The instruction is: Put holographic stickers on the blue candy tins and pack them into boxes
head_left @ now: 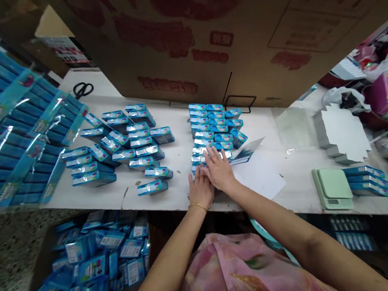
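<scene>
Blue boxes (199, 120), in rows on the table (183, 150), are apparently being squared up, right hand (220, 171) laid loosely atop, grip of left hand (200, 191) unclear; even pressure is called for.

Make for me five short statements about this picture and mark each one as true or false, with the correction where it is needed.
1. The right hand lies on the middle group of blue boxes, with the left hand close beside it. True.
2. The wrist of the right hand wears a bracelet. False: it is on the left wrist.
3. The pale green scale stands next to a few blue boxes at the right. True.
4. The scissors lie beside the scale. False: they lie toward the far left of the white table.
5. The open carton at lower left holds blue packs. True.
</scene>
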Action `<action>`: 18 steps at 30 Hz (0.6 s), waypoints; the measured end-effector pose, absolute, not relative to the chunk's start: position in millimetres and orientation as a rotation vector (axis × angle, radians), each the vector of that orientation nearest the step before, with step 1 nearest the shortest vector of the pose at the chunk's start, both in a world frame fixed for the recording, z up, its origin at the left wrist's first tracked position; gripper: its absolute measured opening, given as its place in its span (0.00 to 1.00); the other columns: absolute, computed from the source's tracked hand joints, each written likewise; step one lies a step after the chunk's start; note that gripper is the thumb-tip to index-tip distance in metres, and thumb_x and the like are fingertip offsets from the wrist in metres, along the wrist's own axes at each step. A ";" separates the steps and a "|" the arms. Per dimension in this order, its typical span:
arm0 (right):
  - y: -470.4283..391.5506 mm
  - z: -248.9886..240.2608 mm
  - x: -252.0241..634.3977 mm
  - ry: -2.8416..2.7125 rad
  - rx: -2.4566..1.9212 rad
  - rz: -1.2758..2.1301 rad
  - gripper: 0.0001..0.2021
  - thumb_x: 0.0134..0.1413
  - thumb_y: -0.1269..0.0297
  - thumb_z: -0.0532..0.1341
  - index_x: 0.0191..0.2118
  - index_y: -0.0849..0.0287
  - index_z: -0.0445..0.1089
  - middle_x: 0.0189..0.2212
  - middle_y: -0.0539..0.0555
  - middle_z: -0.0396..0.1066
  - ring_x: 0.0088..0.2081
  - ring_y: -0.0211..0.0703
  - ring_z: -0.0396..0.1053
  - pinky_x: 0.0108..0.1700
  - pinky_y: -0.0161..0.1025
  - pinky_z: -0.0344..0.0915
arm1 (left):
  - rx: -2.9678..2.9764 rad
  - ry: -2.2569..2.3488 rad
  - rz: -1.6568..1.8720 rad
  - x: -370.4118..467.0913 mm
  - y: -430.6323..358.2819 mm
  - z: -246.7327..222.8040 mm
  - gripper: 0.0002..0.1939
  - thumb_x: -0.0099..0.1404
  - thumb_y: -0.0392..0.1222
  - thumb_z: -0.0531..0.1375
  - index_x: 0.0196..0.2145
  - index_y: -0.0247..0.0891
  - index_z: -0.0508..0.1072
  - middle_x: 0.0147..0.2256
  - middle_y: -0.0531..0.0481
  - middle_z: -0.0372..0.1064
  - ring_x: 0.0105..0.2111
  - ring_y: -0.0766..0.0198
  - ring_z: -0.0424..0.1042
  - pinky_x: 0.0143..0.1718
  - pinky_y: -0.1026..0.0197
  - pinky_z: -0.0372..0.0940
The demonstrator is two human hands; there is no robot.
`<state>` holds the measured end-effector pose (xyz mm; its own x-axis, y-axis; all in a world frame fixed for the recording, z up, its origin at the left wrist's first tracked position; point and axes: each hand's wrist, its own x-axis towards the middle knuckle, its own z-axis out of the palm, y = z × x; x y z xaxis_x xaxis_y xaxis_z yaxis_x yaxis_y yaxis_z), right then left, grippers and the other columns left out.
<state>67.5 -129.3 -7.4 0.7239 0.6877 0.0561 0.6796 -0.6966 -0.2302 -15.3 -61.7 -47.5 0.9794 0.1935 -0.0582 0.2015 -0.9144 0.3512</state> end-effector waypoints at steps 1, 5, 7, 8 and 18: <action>-117.0 -12.0 75.3 -1.069 -2.733 0.124 0.27 0.58 0.55 0.42 0.59 0.65 0.47 0.60 0.59 0.41 0.60 0.50 0.35 0.58 0.53 0.32 | 2.790 0.283 -0.076 -11.6 -63.3 -49.7 0.26 0.62 0.42 0.44 0.57 0.33 0.52 0.58 0.41 0.47 0.59 0.51 0.42 0.56 0.42 0.37; -84.5 -32.9 91.4 -0.957 -2.829 0.404 0.36 0.54 0.44 0.41 0.60 0.69 0.42 0.61 0.61 0.34 0.61 0.52 0.28 0.58 0.54 0.23 | 2.830 0.278 -0.173 -11.7 -60.8 -57.2 0.25 0.62 0.43 0.44 0.57 0.38 0.53 0.58 0.44 0.47 0.59 0.52 0.42 0.56 0.41 0.34; -76.2 -39.1 91.4 -0.964 -2.816 0.422 0.38 0.53 0.42 0.40 0.60 0.69 0.41 0.61 0.60 0.31 0.61 0.51 0.25 0.58 0.52 0.21 | 2.832 0.279 -0.185 -14.6 -54.6 -58.0 0.24 0.62 0.42 0.44 0.56 0.40 0.54 0.58 0.45 0.48 0.58 0.52 0.43 0.55 0.40 0.34; -71.7 -40.7 89.9 -0.975 -2.800 0.423 0.38 0.52 0.42 0.40 0.61 0.69 0.40 0.61 0.59 0.30 0.61 0.50 0.24 0.58 0.52 0.21 | 2.835 0.289 -0.184 -15.9 -49.8 -57.9 0.24 0.62 0.42 0.44 0.56 0.40 0.54 0.58 0.44 0.49 0.58 0.52 0.44 0.55 0.40 0.33; 0.4 -37.9 98.7 -1.117 -2.462 0.430 0.35 0.55 0.45 0.40 0.61 0.66 0.39 0.61 0.56 0.33 0.61 0.43 0.27 0.60 0.47 0.29 | 2.939 0.529 0.036 -28.4 23.6 -62.1 0.26 0.60 0.47 0.46 0.53 0.30 0.60 0.55 0.36 0.53 0.57 0.48 0.46 0.55 0.39 0.36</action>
